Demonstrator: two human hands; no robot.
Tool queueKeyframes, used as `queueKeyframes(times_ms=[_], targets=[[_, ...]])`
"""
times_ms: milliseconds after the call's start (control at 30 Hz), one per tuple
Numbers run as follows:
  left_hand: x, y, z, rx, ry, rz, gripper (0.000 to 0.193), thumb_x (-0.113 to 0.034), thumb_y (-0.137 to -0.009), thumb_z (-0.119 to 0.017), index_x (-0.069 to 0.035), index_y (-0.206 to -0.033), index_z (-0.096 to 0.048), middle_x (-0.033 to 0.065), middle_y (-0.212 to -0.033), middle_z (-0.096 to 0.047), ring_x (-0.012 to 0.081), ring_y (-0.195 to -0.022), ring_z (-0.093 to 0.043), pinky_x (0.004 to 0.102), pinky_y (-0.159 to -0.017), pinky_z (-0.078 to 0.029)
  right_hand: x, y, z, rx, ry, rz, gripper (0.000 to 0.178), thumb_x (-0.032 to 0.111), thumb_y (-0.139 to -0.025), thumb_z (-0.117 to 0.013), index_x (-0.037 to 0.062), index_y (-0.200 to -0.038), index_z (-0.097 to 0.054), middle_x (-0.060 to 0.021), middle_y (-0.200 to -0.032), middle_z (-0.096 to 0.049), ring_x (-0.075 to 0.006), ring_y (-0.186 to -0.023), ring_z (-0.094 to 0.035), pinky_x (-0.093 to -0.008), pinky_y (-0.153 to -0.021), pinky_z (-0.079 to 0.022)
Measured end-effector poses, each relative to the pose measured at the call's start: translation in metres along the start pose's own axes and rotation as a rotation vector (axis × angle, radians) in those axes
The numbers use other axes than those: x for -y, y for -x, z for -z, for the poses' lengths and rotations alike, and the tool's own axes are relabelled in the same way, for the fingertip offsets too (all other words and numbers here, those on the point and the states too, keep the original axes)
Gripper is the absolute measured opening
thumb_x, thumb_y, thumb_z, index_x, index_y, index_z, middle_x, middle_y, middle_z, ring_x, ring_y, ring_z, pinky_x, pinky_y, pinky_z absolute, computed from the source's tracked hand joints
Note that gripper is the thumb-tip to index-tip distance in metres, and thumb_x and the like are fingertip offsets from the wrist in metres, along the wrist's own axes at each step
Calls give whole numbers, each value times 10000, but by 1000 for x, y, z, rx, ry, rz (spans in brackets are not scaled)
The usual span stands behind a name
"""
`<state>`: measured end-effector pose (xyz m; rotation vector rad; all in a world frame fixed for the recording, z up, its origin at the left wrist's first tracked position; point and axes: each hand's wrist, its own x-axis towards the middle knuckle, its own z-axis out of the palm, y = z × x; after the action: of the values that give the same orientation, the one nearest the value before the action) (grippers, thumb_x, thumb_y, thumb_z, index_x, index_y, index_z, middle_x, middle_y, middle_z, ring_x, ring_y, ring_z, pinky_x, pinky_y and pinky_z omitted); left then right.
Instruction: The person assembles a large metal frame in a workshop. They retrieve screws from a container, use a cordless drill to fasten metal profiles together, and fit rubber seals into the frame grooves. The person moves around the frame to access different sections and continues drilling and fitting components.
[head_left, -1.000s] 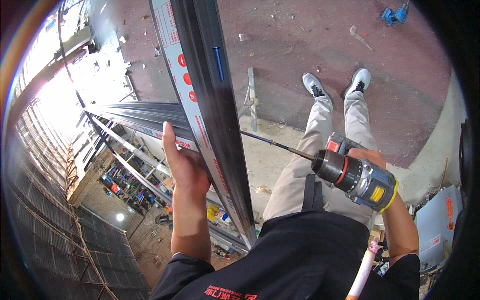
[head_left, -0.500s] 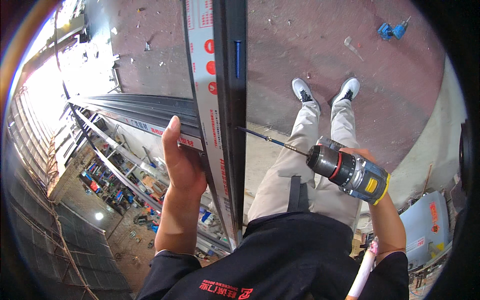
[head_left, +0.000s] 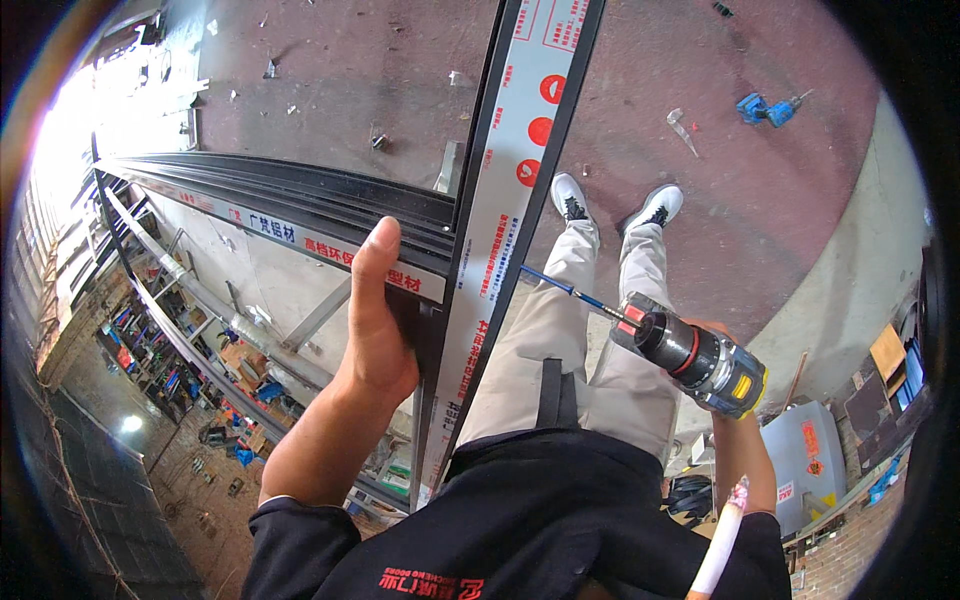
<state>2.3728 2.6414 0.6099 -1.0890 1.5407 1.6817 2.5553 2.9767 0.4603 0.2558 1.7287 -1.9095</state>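
My left hand [head_left: 378,335] is closed around the corner where two black aluminium profiles meet, its thumb up along the joint. One profile [head_left: 490,225], faced with white printed protective film, slants from the far edge down to my waist. The other profile [head_left: 300,195] runs off to the left. My right hand [head_left: 722,405], mostly hidden behind the tool, holds a cordless drill [head_left: 690,358] with a black chuck and a yellow-marked body. A long, thin driver bit [head_left: 575,292] points left from it, its tip at the slanted profile's right edge. Whether the tip touches, I cannot tell.
A blue power tool [head_left: 768,110] and scraps lie on the reddish floor [head_left: 640,60]. My feet stand right of the slanted profile. Lower left are cluttered shelves [head_left: 165,340] and long rails; at right stands a grey case [head_left: 805,460]. A cigarette [head_left: 722,535] juts up at the lower edge.
The filmed profile has tilted, its far end now farther right, and its screw-holding side has turned out of sight. My left hand still grips the corner. The drill has shifted slightly in view.
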Motion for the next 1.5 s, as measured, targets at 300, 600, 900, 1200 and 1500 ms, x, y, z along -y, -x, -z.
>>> queueKeyframes(times_ms=[300, 600, 900, 1200, 1500], targets=[[3, 0, -5, 35, 150, -7, 734, -670, -889, -521, -9, -1190, -630, 131, -1032, -707, 217, -915, -690, 343, -797, -555, 13, -5, -1, 34, -176, -16, 456, 142, -781, -792, 31, -1200, -650, -58, -1021, -713, -137, -858, -660, -301, -802, -543], [-1, 5, -2, -73, -34, 43, 781, -723, -871, -461, -35, -1200, -632, 136, -1024, -713, 245, -900, -687, 387, -802, -563, 39, -27, -4, 53, -255, 95, 341, 134, -726, -808, 36, -1009, -645, -47, -927, -678, -160, -819, -653, -305, -777, -539], [-4, 7, -1, -21, -85, 109, 795, -758, -832, -485, -54, -1164, -646, 116, -1026, -708, 238, -898, -656, 368, -833, -506, 32, -40, 15, 273, 134, 238, 310, 124, -810, -782, 45, -1053, -605, -61, -1008, -650, -232, -929, -661, -350, -847, -535], [-8, 8, -10, 46, 0, 135, 833, -773, -822, -510, -29, -1175, -635, 151, -1055, -703, 236, -959, -672, 346, -867, -520, 12, -18, -2, 39, -246, -92, 329, 249, -762, -838, 58, -944, -641, -43, -983, -674, -160, -873, -639, -296, -792, -509], [-9, 15, -11, 142, -30, 136, 820, -749, -835, -517, 4, -1125, -660, 138, -947, -724, 210, -810, -690, 316, -751, -536, 8, -26, 9, 161, -180, 94, 402, 229, -728, -860, 57, -1015, -637, -49, -975, -674, -177, -893, -645, -327, -826, -517]])
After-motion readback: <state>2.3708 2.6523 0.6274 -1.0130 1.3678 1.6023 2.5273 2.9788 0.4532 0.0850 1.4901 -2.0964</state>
